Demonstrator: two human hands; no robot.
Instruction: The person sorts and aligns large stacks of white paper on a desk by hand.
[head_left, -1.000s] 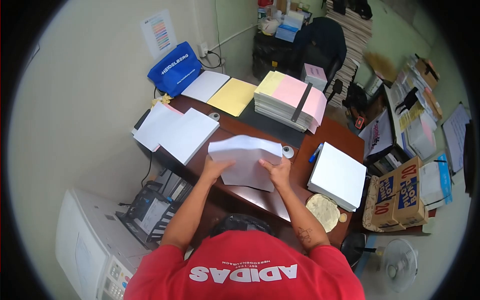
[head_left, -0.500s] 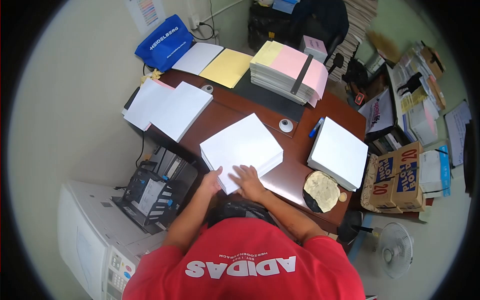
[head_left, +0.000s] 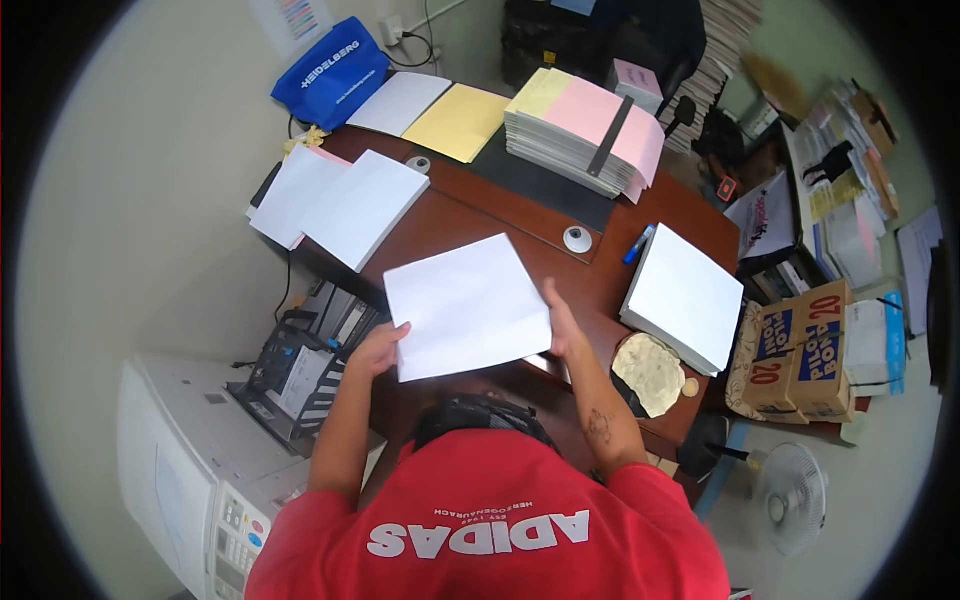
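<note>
A stack of white paper (head_left: 468, 308) is between my two hands, above the near edge of the brown desk (head_left: 450, 225). My left hand (head_left: 376, 350) grips its left edge, thumb over the top sheet and fingers hidden beneath. At the right edge, my right hand (head_left: 565, 322) is pressed along the side with the thumb pointing up. To the right lies another white stack (head_left: 685, 295), a blue pen (head_left: 638, 245) beside it. Overlapping white sheets (head_left: 360, 205) lie at the left.
A tall pink and yellow paper stack (head_left: 580, 130) with a dark strip on it stands at the back. Yellow paper (head_left: 455, 122) and a blue bag (head_left: 333, 80) are farther left. A printer (head_left: 190, 450), a fan (head_left: 790, 495) and cardboard boxes (head_left: 800, 350) surround the desk.
The middle stack has turned and is now held between both hands. My right hand has moved from its near corner to its right side; my left hand has shifted left and up.
</note>
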